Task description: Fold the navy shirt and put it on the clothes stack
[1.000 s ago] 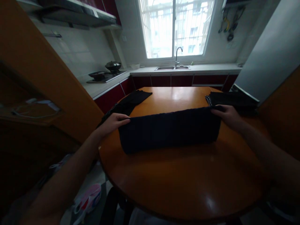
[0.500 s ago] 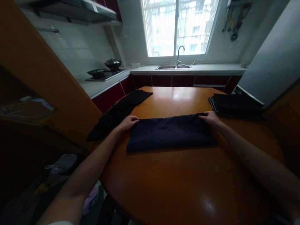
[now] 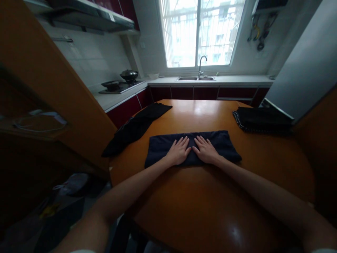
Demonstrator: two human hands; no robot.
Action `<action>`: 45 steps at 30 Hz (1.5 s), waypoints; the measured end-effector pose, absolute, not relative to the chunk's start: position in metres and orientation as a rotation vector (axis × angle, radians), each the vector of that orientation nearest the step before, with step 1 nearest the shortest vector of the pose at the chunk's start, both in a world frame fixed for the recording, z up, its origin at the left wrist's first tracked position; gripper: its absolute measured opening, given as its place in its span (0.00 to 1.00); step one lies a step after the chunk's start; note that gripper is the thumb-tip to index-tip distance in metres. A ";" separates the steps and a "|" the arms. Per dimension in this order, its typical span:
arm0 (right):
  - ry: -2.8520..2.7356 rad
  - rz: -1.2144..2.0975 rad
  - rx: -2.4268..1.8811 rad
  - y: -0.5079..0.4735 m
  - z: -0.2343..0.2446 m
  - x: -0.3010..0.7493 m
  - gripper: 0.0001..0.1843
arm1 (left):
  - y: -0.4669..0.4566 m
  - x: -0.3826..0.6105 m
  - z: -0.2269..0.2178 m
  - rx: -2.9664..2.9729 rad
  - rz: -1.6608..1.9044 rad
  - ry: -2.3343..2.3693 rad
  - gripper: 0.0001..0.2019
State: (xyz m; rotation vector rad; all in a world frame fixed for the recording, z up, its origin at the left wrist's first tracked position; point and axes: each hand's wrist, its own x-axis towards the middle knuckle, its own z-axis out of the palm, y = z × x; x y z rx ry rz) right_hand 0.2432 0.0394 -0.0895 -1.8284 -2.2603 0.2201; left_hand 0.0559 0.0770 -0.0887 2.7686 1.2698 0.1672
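Note:
A folded dark navy cloth (image 3: 223, 147), perhaps a garment, lies flat as a wide strip on the wooden table (image 3: 200, 196). Flat on its middle rests my left hand (image 3: 178, 151), fingers spread and pointing away from me. Close beside it, my right hand (image 3: 205, 150) lies palm down on the same cloth, its fingers also apart. The two thumbs almost meet, and neither hand grips anything. The hands cover part of the cloth's middle.
A black garment (image 3: 139, 123) is stretched along the table's left edge. At the right stands a folded black stack of cloth (image 3: 263, 119). Beyond the table are a counter with a sink (image 3: 196, 78) and a stove with pans (image 3: 129, 75); a bag (image 3: 75, 183) sits low at left.
Both hands have let go of the cloth's far corners and moved inward to its middle, where they now lie flat. The view has shifted slightly.

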 end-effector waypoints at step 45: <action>-2.005 -0.065 -1.832 0.049 -0.080 0.317 0.29 | 0.041 0.069 -0.066 2.948 0.266 1.126 0.33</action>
